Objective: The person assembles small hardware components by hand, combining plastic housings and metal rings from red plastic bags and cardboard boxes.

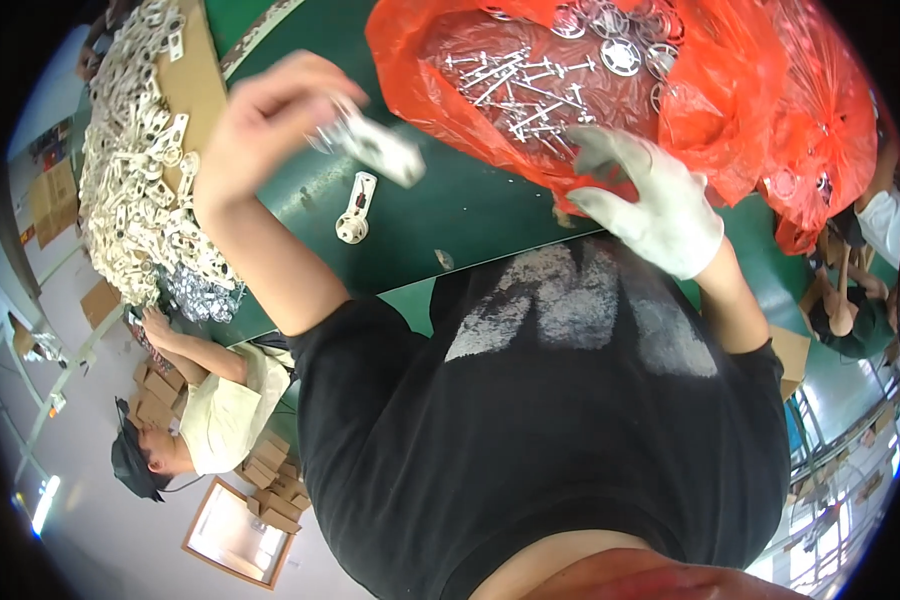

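My bare left hand (280, 120), smeared by motion, is raised over the green table. At its pinched fingertips is an elongated white plastic part (382, 150), also blurred. A similar white plastic part (356, 208) with a round end lies on the table below it. My right hand (660, 205) wears a white glove. Its thumb and fingers are spread at the near edge of an opened red plastic bag (410, 85), and nothing shows between them. Inside the bag lie several thin metal rods with crosspieces (520, 90) and silvery spoked wheels (620, 57).
A large heap of white plastic parts (135, 160) covers the table's left side, beside a strip of cardboard (192, 70). Small silvery pieces (202, 293) lie at its near end, close to a co-worker (220, 420). Another red bag (820, 130) stands right; people work beyond it.
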`<action>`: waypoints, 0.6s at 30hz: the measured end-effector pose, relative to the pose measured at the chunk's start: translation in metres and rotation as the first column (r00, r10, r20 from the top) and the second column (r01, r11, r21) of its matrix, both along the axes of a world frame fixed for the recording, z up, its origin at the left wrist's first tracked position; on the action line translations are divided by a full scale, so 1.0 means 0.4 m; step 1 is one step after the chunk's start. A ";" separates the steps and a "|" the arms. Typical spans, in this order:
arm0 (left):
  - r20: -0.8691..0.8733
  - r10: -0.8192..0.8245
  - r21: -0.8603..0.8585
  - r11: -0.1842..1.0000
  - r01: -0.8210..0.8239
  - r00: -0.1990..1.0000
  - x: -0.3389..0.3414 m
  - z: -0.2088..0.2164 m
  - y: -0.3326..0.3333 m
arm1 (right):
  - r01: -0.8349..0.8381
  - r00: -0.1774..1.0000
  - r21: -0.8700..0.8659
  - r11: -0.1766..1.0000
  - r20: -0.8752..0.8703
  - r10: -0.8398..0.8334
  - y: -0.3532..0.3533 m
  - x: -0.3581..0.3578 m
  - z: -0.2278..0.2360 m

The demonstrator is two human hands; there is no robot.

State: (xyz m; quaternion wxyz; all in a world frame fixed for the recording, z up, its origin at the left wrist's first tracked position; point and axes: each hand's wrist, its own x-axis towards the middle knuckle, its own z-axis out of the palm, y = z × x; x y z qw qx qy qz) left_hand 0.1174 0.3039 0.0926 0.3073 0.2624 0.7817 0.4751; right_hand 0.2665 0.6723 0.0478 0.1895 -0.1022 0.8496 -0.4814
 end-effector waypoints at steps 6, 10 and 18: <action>0.161 0.853 0.387 0.408 -0.827 0.496 -0.219 -0.165 -0.017 | -0.002 0.999 -0.057 0.998 0.038 0.004 -0.015 0.013 -0.025; -0.017 0.761 0.182 0.640 -0.746 0.649 -0.128 -0.117 0.024 | -0.045 0.999 -0.010 0.999 -0.021 0.044 -0.032 0.004 -0.017; -0.403 0.306 -0.677 0.535 -0.506 0.863 0.346 -0.086 -0.049 | -0.068 0.995 -0.115 0.991 -0.078 0.059 -0.010 -0.003 -0.035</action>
